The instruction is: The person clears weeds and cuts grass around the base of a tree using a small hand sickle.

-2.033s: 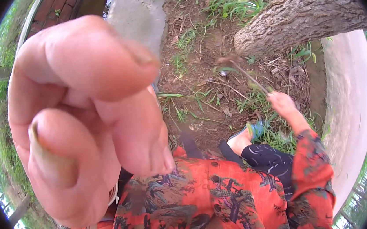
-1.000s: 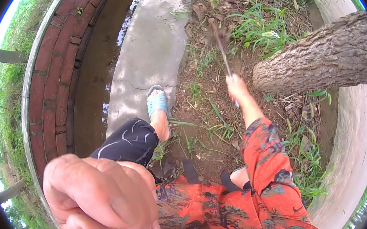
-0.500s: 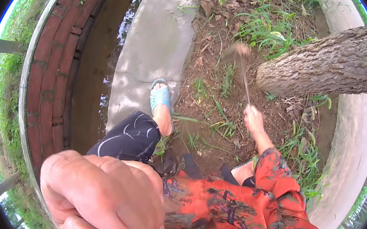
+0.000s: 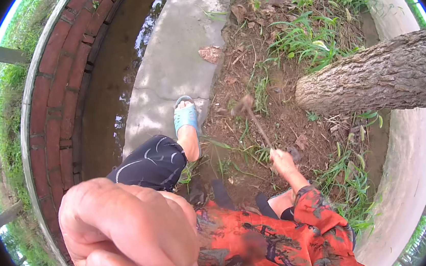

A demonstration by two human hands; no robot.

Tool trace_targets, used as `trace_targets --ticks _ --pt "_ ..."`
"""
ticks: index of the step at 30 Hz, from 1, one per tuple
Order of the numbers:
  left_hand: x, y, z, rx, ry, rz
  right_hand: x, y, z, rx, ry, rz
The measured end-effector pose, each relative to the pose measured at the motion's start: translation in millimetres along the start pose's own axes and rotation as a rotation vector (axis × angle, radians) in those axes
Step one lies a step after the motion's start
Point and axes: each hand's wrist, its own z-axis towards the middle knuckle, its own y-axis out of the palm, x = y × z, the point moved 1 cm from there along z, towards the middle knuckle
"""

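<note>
My right hand (image 4: 283,164) grips the wooden handle of a short hoe (image 4: 257,123). The hoe's head is smeared by motion and sits low over the brown soil (image 4: 282,108), near some grass blades. Large and close to the camera, my left hand (image 4: 130,228) is curled into a fist at lower left, thumb against the bent fingers. What is inside that fist, if anything, is hidden. My foot in a blue sandal (image 4: 186,116) rests on the edge of the concrete strip (image 4: 166,76).
A tree trunk (image 4: 371,76) stands at the right, beside a pale curved kerb (image 4: 411,165). Grass tufts (image 4: 311,36) grow on the soil. A brown flat clod (image 4: 210,54) lies on the concrete. Beyond it are a muddy water channel (image 4: 103,107) and a brick wall (image 4: 48,97).
The hoe and my right hand have moved left and toward me, the head leaving the spot near the trunk. A brown clod now shows on the concrete. My left hand shifted slightly right.
</note>
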Motion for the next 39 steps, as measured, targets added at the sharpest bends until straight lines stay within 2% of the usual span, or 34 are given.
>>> trace_targets --ticks 2,3,7,8,10,11,13,14,17,20,21,23,25,27,28,30,31,33,35,37,39 --pt "-0.2 0.0 1.0 -0.01 0.013 -0.005 -36.0 -29.0 32.3 0.143 -0.052 0.145" --pt "-0.7 0.8 1.7 -0.016 0.007 -0.016 -48.1 -41.9 54.0 0.248 -0.177 0.193" --pt "-1.3 6.6 5.7 -0.023 -0.031 -0.012 -128.1 -90.9 95.8 0.423 -0.292 0.497" --pt "-0.9 5.0 8.3 -0.028 -0.034 -0.01 -122.8 -88.3 103.9 0.426 -0.29 0.502" --pt "-0.1 0.9 12.6 -0.135 -0.069 -0.033 -108.7 -77.9 118.8 0.6 -0.253 0.154" --pt "-0.1 0.1 13.5 -0.172 -0.082 -0.041 -96.5 -66.9 107.6 0.571 -0.215 0.06" --pt "-1.6 -1.8 11.8 -0.115 -0.071 -0.045 -11.6 -29.7 111.6 0.298 -0.107 -0.195" --pt "-2.6 -4.3 12.3 -0.095 -0.07 -0.048 -12.4 -28.2 82.9 0.271 0.006 -0.168" --pt "-5.3 -12.0 14.7 -0.264 -0.053 -0.104 22.3 -17.1 41.4 0.315 0.046 -0.139" --pt "-3.2 -6.2 9.1 -0.099 -0.071 -0.072 58.6 -11.7 40.7 0.242 0.178 0.053" --pt "-3.6 -7.1 9.2 -0.137 -0.071 -0.083 59.4 -18.3 47.6 0.311 0.071 0.051" --pt "-5.5 -10.0 10.4 -0.177 -0.074 -0.093 18.5 -44.0 56.5 0.365 0.088 0.174" --pt "-7.6 -9.9 11.5 -0.266 -0.055 -0.109 -21.4 -68.3 73.3 0.548 -0.279 0.249" --pt "-7.6 -5.3 9.7 -0.268 -0.052 -0.117 -80.7 -91.8 72.1 0.5 -0.27 0.514" --pt "-7.7 -3.7 10.2 -0.256 -0.048 -0.116 -88.4 -93.1 87.9 0.505 -0.275 0.515" --pt "-8.4 -0.9 11.7 -0.253 -0.046 -0.12 -91.1 -88.6 123.8 0.665 -0.399 0.38" --pt "-8.1 -0.1 12.2 -0.257 -0.047 -0.121 -94.2 -83.1 132.6 0.654 -0.389 0.278" --pt "-7.0 1.0 13.6 -0.261 -0.056 -0.114 -93.0 -61.9 114.0 0.566 -0.151 0.049" --pt "-4.6 1.4 14.1 -0.261 -0.062 -0.103 -31.1 -20.5 124.5 0.153 0.166 0.013" --pt "-2.6 2.1 13.1 -0.155 -0.077 -0.069 -19.6 -10.6 98.8 0.318 0.044 -0.108" --pt "-5.8 6.1 13.5 -0.104 -0.071 -0.06 -13.6 -19.2 99.9 0.313 0.04 -0.038"
